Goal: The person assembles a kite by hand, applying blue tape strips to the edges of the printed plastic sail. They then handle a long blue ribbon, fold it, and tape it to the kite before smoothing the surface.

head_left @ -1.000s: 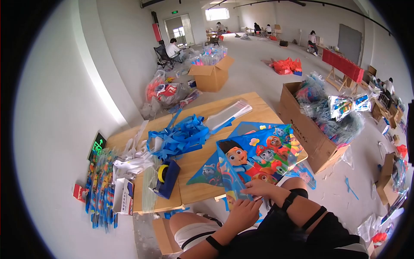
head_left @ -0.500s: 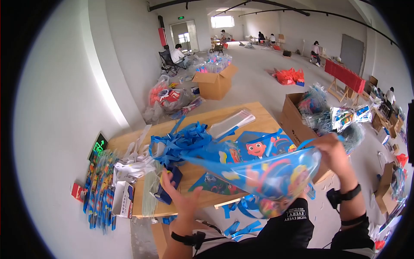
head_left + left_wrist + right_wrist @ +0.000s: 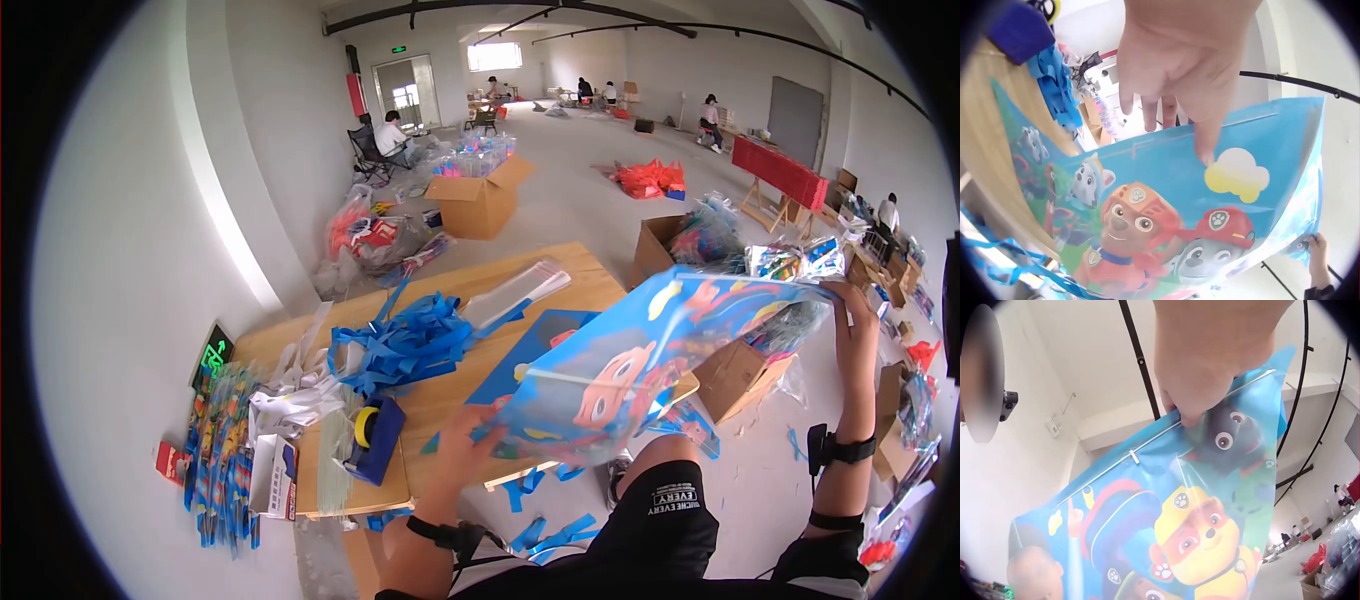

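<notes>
A blue plastic kite (image 3: 615, 375) printed with cartoon dogs is spread in the air before me, over my knee and the table's right side. My right hand (image 3: 852, 315) is raised and pinches its upper right edge, where a thin white rod shows in the right wrist view. At the left end of the kite is my left hand (image 3: 465, 440). In the left wrist view its thumb (image 3: 1207, 147) lies across the kite's upper edge, with the other fingers loosely extended. A second blue kite (image 3: 535, 345) lies flat on the wooden table (image 3: 590, 270) beneath.
Blue ribbons (image 3: 405, 340), a tape dispenser (image 3: 378, 440), white strips (image 3: 290, 405) and clear plastic sleeves (image 3: 515, 290) lie on the table. Folded prints (image 3: 220, 455) hang at its left end. An open carton (image 3: 745, 380) of bagged goods stands right. More ribbons (image 3: 550, 530) lie on the floor.
Both hands were low together at the kite's lower left part. The right hand has lifted the kite up and right, unfolding it. The left hand has come up to its left end.
</notes>
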The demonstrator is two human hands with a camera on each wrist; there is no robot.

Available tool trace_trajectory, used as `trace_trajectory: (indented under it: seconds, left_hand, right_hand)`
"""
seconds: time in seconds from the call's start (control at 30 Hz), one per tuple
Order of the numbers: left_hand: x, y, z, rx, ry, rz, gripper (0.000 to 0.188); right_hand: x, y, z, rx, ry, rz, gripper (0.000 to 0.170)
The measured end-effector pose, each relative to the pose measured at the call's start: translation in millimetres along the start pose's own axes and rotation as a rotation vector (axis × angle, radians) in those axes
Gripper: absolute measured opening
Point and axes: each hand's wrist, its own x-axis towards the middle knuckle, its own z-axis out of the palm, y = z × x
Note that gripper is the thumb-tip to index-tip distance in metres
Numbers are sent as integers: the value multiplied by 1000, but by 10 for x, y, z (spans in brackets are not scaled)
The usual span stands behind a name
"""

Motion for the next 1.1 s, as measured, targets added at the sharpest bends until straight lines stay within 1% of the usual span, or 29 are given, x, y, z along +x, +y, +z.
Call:
trace_trajectory:
  seconds: [0.03,0.07,0.1,0.13,0.17,0.2,0.23,0.27,0.3,0.4,0.43,0.5,0.53,0.57,0.63,0.7,0.77,0.8,0.83,0.87,0.9,0.93,0.97,1.03,1.07,1.1]
  left_hand:
    - [29,-8,6,64,80,-35,26]
    - [75,88,-60,58,76,-33,26]
    - [128,201,-186,169,137,132,31]
    - [168,348,-296,280,199,299,37]
    - [190,484,-364,278,199,300,37]
    - [199,625,-423,315,225,260,37]
    - [178,744,-478,352,250,221,37]
    - [144,840,-520,408,251,226,39]
    - [105,932,-531,411,248,230,39]
    - [-19,1254,-549,634,42,405,29]
    - [-59,1310,-566,643,37,406,29]
    - [-142,1386,-604,585,-198,300,30]
    - [-170,1459,-577,452,-178,264,28]
    - [-197,1548,-590,462,-179,261,28]
    - [-247,1694,-636,330,-230,30,30]
    - [-285,1721,-674,318,-241,57,31]
    - [-303,1727,-701,300,-248,82,33]
    - [-292,1727,-711,482,-215,251,33]
    - [-282,1734,-718,663,-182,422,33]
    - [-280,1770,-727,664,-180,420,33]
    - [-282,1833,-735,750,-164,442,28]
    - [-271,1889,-745,836,-150,466,23]
    - [-231,1946,-737,835,-151,467,23]
    - [-120,2060,-689,903,-14,687,17]
    - [-61,2086,-684,900,-18,686,17]
    - [-2,2103,-685,893,-14,692,17]
  right_hand:
    - [3,57,-28,4,11,45,15]
    - [-17,170,-49,-21,32,60,12]
    - [-27,227,-58,-27,32,60,12]
    - [-32,269,-58,-98,49,104,12]
    - [-34,296,-44,-167,66,149,13]
    - [-45,305,-3,-168,66,149,13]
    - [-66,284,62,-230,7,150,13]
    - [-83,241,136,-291,-52,153,15]
    - [-88,114,237,-262,-96,153,16]
    - [-180,-129,663,-210,-123,94,14]
    - [-200,-227,791,-170,-139,81,14]
    - [-195,-474,994,-162,-198,57,16]
    - [-209,-536,1128,-159,-203,62,17]
    - [-206,-615,1225,-150,-203,67,17]
    - [-194,-786,1369,-93,-163,35,17]
    - [-170,-888,1464,-61,-173,44,15]
    - [-153,-949,1535,-9,-158,-78,10]
    - [-162,-977,1542,-2,-261,-70,7]
    - [-162,-1035,1513,1,-261,-73,7]
    - [-154,-1118,1451,80,-321,-120,6]
    - [-153,-1191,1408,158,-381,-165,6]
    - [-161,-1250,1399,160,-387,-244,8]
    - [-168,-1332,1372,159,-387,-243,8]
    - [-186,-1508,1275,378,-445,-336,13]
    - [-180,-1573,1230,437,-503,-336,17]
    - [-162,-1617,1179,436,-506,-332,17]
